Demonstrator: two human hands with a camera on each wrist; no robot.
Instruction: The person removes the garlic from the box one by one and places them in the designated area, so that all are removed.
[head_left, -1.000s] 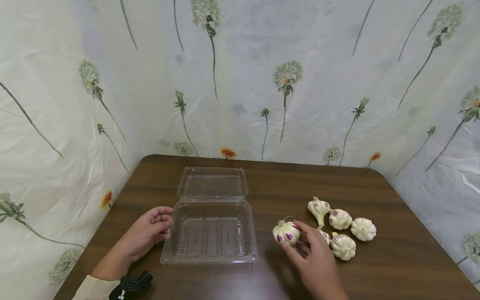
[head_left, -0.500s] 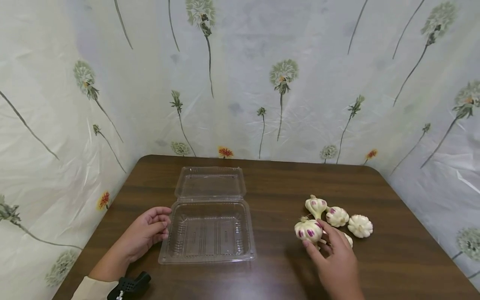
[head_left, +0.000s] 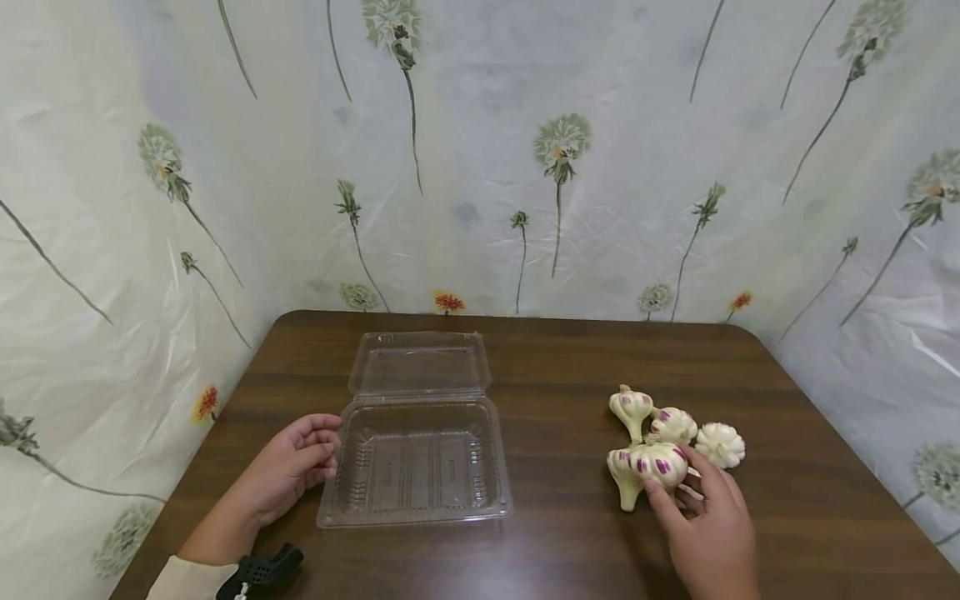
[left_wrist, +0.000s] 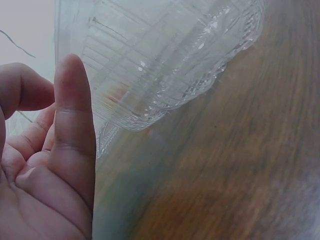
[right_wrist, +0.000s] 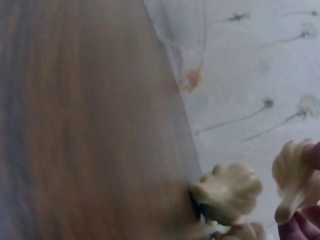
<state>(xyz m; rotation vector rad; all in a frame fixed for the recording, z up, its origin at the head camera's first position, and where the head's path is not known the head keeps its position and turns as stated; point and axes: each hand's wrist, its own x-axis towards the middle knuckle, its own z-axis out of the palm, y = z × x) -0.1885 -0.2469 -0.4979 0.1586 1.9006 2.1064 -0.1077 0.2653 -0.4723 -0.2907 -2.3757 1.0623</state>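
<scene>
My left hand [head_left: 298,458] stays at the left rim of a clear plastic clamshell container [head_left: 416,521], whose lid is folded back. In the left wrist view the thumb [left_wrist: 73,110] and forefinger meet at the container's edge [left_wrist: 130,117]. My right hand [head_left: 708,517] grips a purple-marked garlic bulb [head_left: 663,464] between thumb and fingers, over the garlic group. Another garlic bulb [head_left: 625,482], stem toward me, shows beside the held one, partly covered by it. In the right wrist view the held bulb [right_wrist: 292,172] is at the right edge, with fingers [right_wrist: 314,156] around it.
Behind the held bulb lie more garlic bulbs: one with a long stem [head_left: 632,406], one purple-marked [head_left: 673,425] and a whiter one [head_left: 722,445]. The brown wooden table [head_left: 555,375] ends at a flower-print sheet [head_left: 465,167] along its back and sides.
My right hand has carried the held garlic bulb rightward, away from the container and over the other bulbs. The left hand and container have stayed put; the head view has shifted slightly.
</scene>
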